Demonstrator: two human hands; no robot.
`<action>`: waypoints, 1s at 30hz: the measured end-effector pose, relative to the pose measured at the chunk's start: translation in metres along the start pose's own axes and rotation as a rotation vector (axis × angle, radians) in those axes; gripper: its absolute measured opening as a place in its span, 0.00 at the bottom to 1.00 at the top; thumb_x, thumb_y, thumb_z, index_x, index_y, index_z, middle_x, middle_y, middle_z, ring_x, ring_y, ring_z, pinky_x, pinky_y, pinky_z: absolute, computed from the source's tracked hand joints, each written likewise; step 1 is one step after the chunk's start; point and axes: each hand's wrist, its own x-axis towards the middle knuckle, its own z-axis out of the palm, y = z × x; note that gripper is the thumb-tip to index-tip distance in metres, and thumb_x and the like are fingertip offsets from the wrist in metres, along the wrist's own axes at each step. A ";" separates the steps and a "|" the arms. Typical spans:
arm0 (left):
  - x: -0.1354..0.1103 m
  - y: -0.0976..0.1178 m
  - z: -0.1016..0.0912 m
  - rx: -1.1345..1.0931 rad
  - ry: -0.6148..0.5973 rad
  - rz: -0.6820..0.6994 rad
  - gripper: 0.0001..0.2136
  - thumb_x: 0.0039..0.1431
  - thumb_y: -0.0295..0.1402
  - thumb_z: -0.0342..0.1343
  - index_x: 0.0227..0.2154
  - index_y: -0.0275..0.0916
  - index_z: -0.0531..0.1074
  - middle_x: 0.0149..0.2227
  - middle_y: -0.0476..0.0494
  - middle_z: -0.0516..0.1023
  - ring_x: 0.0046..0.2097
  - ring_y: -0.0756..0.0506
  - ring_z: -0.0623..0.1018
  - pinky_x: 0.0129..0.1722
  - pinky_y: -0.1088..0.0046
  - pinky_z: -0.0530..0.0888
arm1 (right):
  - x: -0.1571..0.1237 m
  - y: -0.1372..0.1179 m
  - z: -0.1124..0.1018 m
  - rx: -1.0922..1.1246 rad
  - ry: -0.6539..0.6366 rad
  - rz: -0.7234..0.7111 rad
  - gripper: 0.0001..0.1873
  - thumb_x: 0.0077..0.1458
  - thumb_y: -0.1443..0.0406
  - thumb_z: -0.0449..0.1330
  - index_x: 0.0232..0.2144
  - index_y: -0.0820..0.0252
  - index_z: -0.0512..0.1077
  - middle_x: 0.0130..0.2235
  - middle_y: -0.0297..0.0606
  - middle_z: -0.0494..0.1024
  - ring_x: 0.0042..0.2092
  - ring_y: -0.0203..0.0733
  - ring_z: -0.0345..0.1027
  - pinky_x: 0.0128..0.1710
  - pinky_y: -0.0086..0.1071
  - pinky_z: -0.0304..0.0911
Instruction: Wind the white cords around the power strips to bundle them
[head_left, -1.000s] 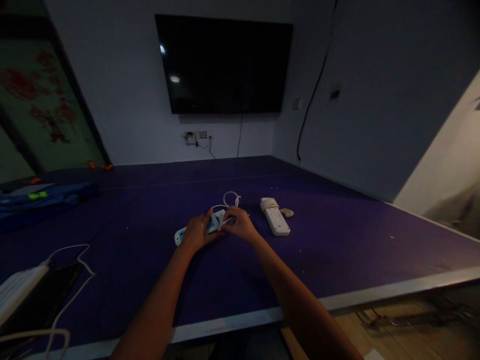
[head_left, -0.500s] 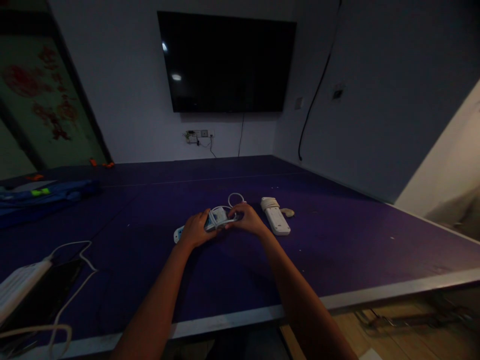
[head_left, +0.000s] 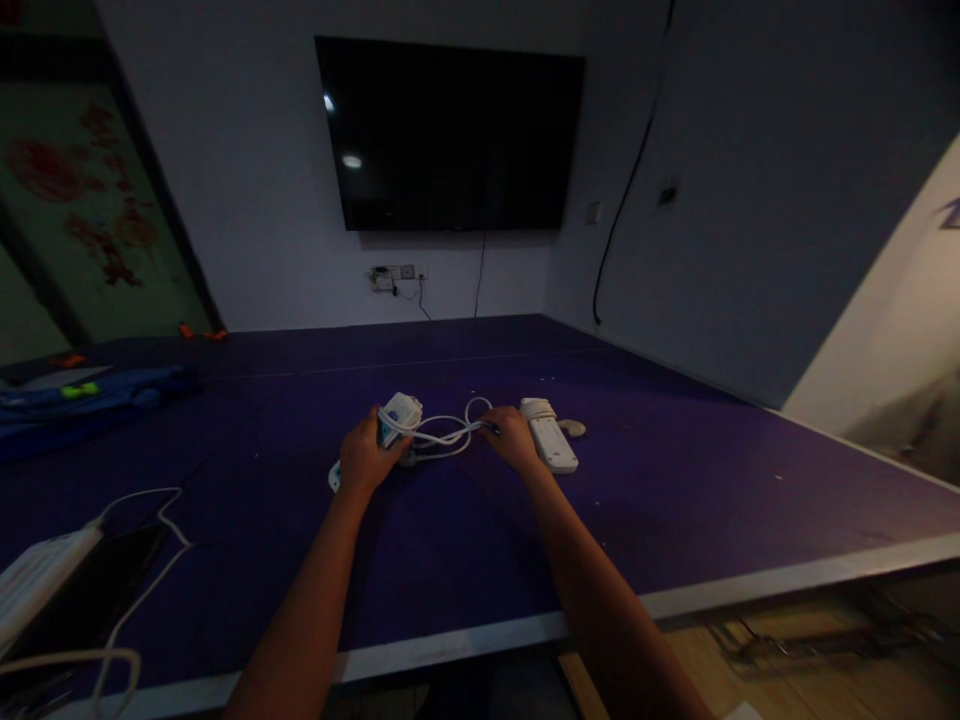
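My left hand is closed round a white and blue power strip, covering much of its middle. Loops of white cable run from the strip across to my right hand, whose fingers pinch them together. A small loop of the cable stands up behind the right fingers. Just beyond that hand lies a second white power strip with its own cord wound round its far end. Its pale plug rests beside it on the purple tabletop.
At the left front, another white power strip with a trailing cord lies by a dark flat object. Blue folded cloth is at the far left. A television hangs on the wall. The table's pale front edge runs close by.
My hands have moved apart, the left going left with the power strip and the right slightly right. Cable loops that lay against the strip now stretch between them.
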 end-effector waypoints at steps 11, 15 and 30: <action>0.006 -0.020 -0.006 0.068 0.170 -0.255 0.34 0.49 0.50 0.54 0.53 0.28 0.63 0.46 0.26 0.74 0.46 0.34 0.75 0.44 0.60 0.70 | 0.002 -0.004 0.001 0.593 0.047 -0.024 0.11 0.50 0.58 0.59 0.30 0.57 0.79 0.34 0.39 0.80 0.38 0.44 0.71 0.41 0.36 0.63; 0.007 -0.022 -0.008 0.115 0.223 -0.276 0.35 0.48 0.50 0.54 0.53 0.27 0.63 0.44 0.26 0.75 0.45 0.34 0.75 0.43 0.60 0.70 | 0.005 -0.011 0.007 0.853 0.145 0.195 0.16 0.45 0.54 0.61 0.30 0.60 0.78 0.30 0.37 0.80 0.32 0.42 0.71 0.34 0.33 0.64; 0.006 -0.012 -0.013 0.151 0.227 -0.282 0.37 0.49 0.50 0.53 0.54 0.24 0.61 0.43 0.25 0.74 0.44 0.33 0.75 0.43 0.58 0.69 | 0.008 -0.016 0.019 0.856 0.472 0.367 0.19 0.35 0.54 0.67 0.28 0.61 0.73 0.35 0.41 0.77 0.35 0.42 0.69 0.26 0.29 0.64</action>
